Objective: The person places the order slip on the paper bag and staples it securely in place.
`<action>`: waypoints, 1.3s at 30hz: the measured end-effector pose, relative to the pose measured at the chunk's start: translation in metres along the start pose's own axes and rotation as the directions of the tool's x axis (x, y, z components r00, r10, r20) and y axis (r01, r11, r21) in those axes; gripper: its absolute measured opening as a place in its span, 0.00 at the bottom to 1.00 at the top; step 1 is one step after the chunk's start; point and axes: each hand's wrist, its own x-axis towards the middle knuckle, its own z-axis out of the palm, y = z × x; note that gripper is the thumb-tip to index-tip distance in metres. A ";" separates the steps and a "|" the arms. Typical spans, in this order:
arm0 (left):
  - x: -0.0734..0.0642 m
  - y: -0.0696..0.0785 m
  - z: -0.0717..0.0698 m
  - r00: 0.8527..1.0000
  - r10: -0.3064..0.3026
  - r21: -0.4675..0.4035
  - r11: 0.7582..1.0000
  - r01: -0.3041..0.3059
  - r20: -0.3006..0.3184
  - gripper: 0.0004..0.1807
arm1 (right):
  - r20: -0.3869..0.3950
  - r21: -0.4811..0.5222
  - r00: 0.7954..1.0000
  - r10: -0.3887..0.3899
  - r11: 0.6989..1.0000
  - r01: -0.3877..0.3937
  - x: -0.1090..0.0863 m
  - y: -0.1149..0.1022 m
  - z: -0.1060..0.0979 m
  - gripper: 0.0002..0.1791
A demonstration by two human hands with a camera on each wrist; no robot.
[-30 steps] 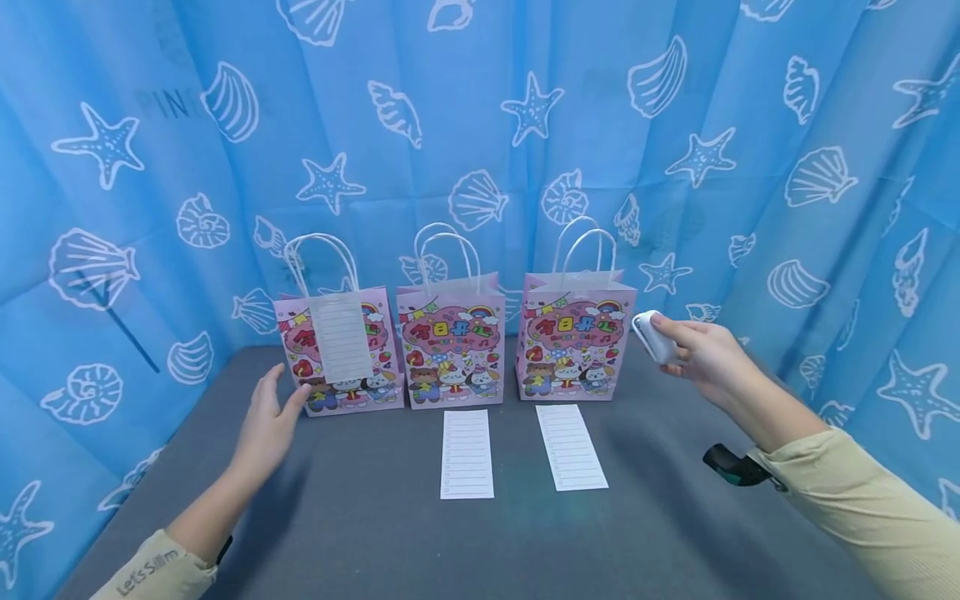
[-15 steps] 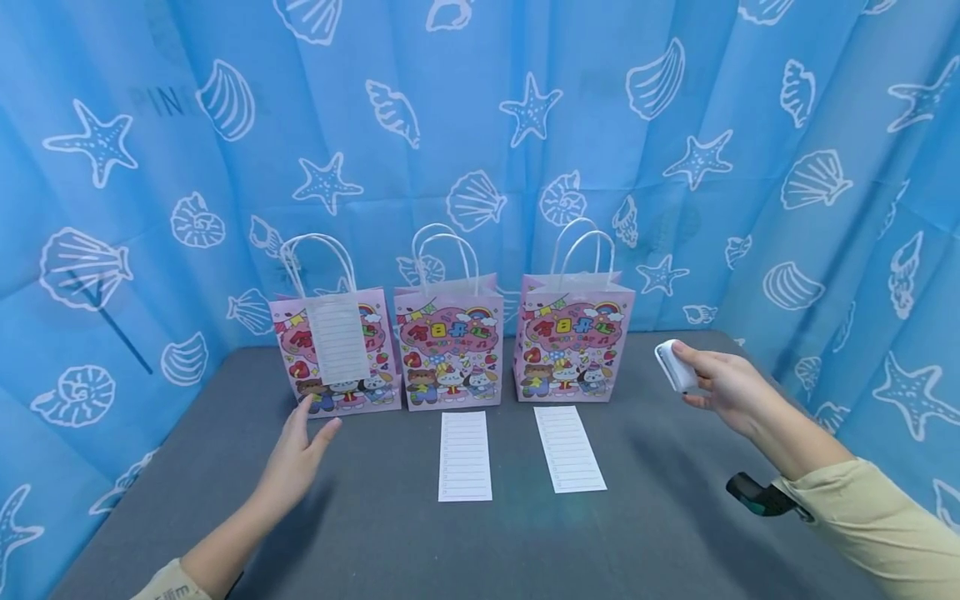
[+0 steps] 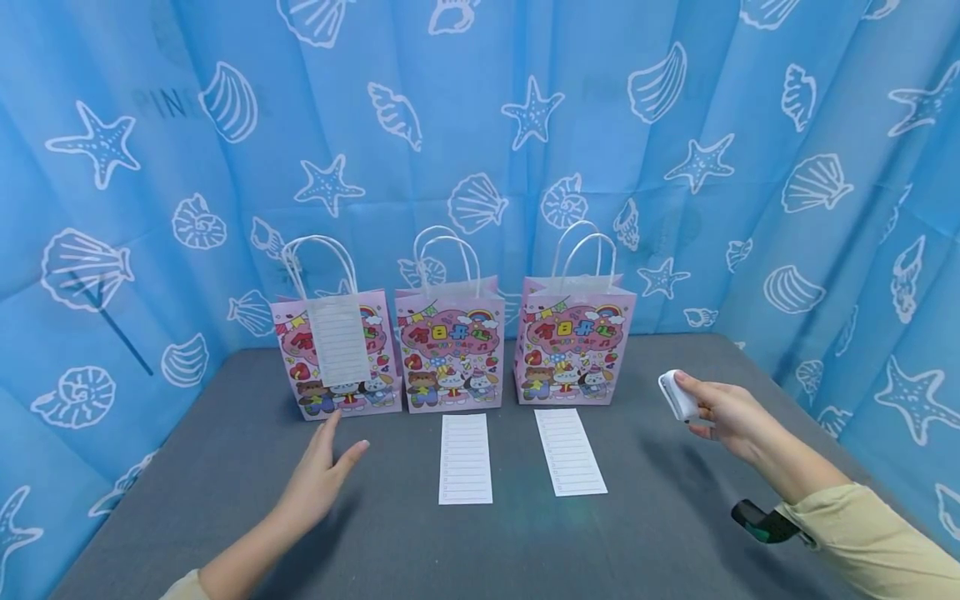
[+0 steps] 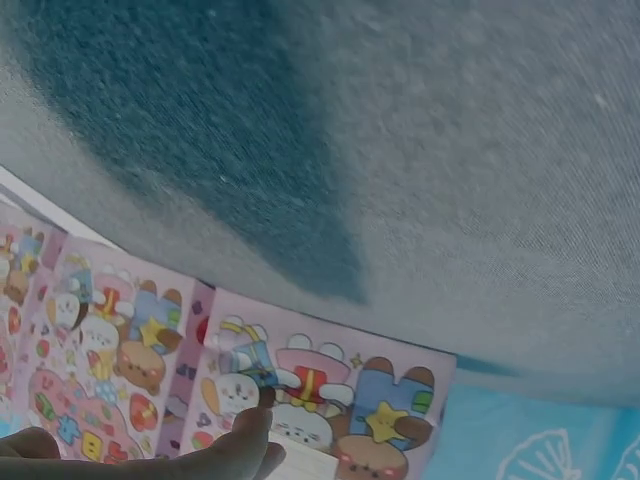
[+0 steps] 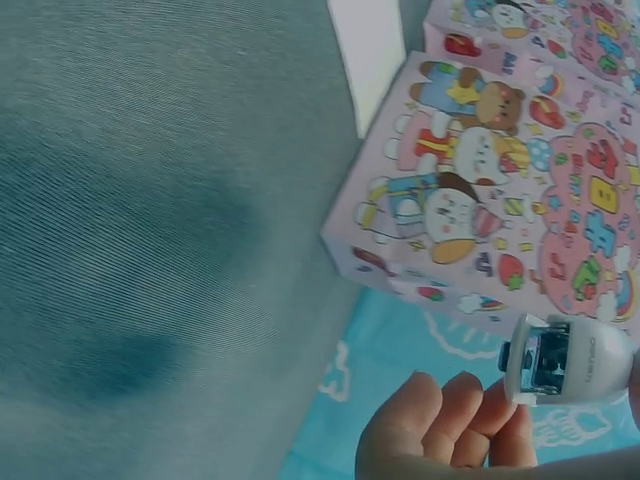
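My right hand (image 3: 731,414), off to the right above the grey table, pinches a small white stapler (image 3: 678,395) between thumb and fingers. In the right wrist view the stapler (image 5: 570,362) shows a dark window at one end. My left hand (image 3: 315,479) is held over the table in front of the left pink gift bag (image 3: 382,367), fingers extended, holding nothing. A lined checklist slip (image 3: 339,340) hangs on that bag's front. Two more checklist slips, a middle one (image 3: 465,458) and a right one (image 3: 571,452), lie flat on the table.
Beside the left bag stand a middle gift bag (image 3: 450,350) and a right gift bag (image 3: 576,350), upright with white handles. The grey table (image 3: 525,550) ends at a blue shell-print curtain (image 3: 480,125) behind and at the sides.
My left hand has moved right and toward me, away from the left bag. My right hand has lowered with the stapler, away from the right bag. Bags and slips stay in place.
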 end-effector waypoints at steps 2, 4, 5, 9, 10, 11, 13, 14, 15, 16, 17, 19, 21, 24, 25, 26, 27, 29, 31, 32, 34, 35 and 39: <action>-0.001 0.001 0.002 1.000 0.001 0.000 1.000 -0.001 0.001 0.42 | -0.006 -0.005 1.000 0.006 1.000 -0.006 0.001 0.006 0.001 0.53; -0.002 0.002 0.004 1.000 0.005 -0.003 1.000 -0.005 0.002 0.42 | -0.012 -0.017 1.000 0.010 1.000 -0.011 0.002 0.011 0.002 0.52; -0.003 0.002 0.005 1.000 0.006 -0.003 1.000 -0.006 0.006 0.42 | -0.011 -0.024 1.000 0.010 1.000 -0.011 0.002 0.013 0.002 0.52; -0.005 0.003 0.008 1.000 0.015 0.001 1.000 -0.015 0.019 0.43 | -0.018 -0.069 0.999 0.026 0.997 -0.028 0.004 0.022 0.003 0.51; -0.006 0.004 0.009 1.000 0.020 0.001 1.000 -0.021 0.023 0.43 | -0.019 -0.076 0.999 0.031 0.997 -0.032 0.004 0.024 0.003 0.51; -0.006 0.004 0.010 0.999 0.027 0.000 1.000 -0.027 0.024 0.42 | -0.021 -0.080 0.999 0.037 0.996 -0.039 0.005 0.026 0.003 0.51; -0.007 0.005 0.011 0.999 0.039 -0.004 0.999 -0.039 0.026 0.42 | -0.030 -0.076 0.998 0.048 0.996 -0.050 0.006 0.029 0.004 0.50; -0.008 0.005 0.012 0.999 0.045 -0.007 0.999 -0.045 0.025 0.42 | -0.029 -0.065 0.998 0.053 0.996 -0.055 0.006 0.031 0.004 0.50; -0.008 0.005 0.013 0.998 0.051 -0.010 0.999 -0.050 0.024 0.41 | -0.030 -0.057 0.998 0.056 0.997 -0.058 0.007 0.032 0.004 0.49; -0.008 0.005 0.013 0.998 0.055 -0.013 0.998 -0.054 0.025 0.41 | -0.028 -0.054 0.998 0.057 0.997 -0.059 0.007 0.033 0.004 0.49; -0.009 0.006 0.014 0.998 0.057 -0.016 0.998 -0.056 0.025 0.41 | -0.027 -0.049 0.998 0.059 0.997 -0.060 0.008 0.034 0.004 0.49; -0.009 0.006 0.015 0.998 0.057 -0.019 0.998 -0.057 0.024 0.41 | -0.028 -0.051 0.997 0.066 0.996 -0.067 0.009 0.036 0.005 0.49; -0.009 0.006 0.017 0.998 0.056 -0.020 0.998 -0.055 0.025 0.41 | -0.027 -0.055 0.997 0.070 0.996 -0.072 0.010 0.038 0.006 0.49; -0.009 0.006 0.019 0.998 0.050 -0.015 0.999 -0.049 0.028 0.41 | -0.040 -0.057 0.995 0.087 0.994 -0.089 0.011 0.041 0.008 0.49; -0.009 0.007 0.020 0.998 0.046 -0.014 0.999 -0.045 0.030 0.41 | -0.041 -0.058 0.995 0.091 0.994 -0.093 0.012 0.042 0.008 0.49; -0.009 0.007 0.021 0.999 0.044 -0.013 0.999 -0.043 0.032 0.42 | -0.044 -0.061 0.995 0.093 0.994 -0.096 0.012 0.043 0.009 0.49; -0.009 0.007 0.021 0.999 0.042 -0.013 0.999 -0.042 0.034 0.42 | -0.048 -0.070 0.994 0.097 0.993 -0.100 0.013 0.044 0.009 0.48; -0.010 0.007 0.022 0.999 0.039 -0.010 0.999 -0.039 0.034 0.42 | -0.052 -0.092 0.993 0.103 0.990 -0.107 0.014 0.046 0.010 0.48; -0.011 0.007 0.023 0.999 0.039 -0.006 0.999 -0.039 0.035 0.42 | -0.060 -0.117 0.992 0.115 0.986 -0.121 0.016 0.047 0.011 0.49; -0.012 0.007 0.024 0.999 0.039 -0.003 0.999 -0.039 0.036 0.42 | -0.066 -0.128 0.991 0.121 0.983 -0.128 0.016 0.047 0.011 0.49; -0.012 0.007 0.024 0.999 0.038 -0.001 0.999 -0.038 0.038 0.42 | -0.071 -0.147 0.990 0.125 0.980 -0.134 0.017 0.049 0.011 0.49; -0.013 0.007 0.025 0.998 0.039 -0.001 0.999 -0.039 0.040 0.42 | -0.076 -0.156 0.989 0.126 0.978 -0.137 0.018 0.049 0.012 0.49; -0.013 0.008 0.026 0.998 0.042 -0.006 0.999 -0.042 0.044 0.43 | -0.089 -0.184 0.988 0.123 0.973 -0.138 0.018 0.049 0.012 0.48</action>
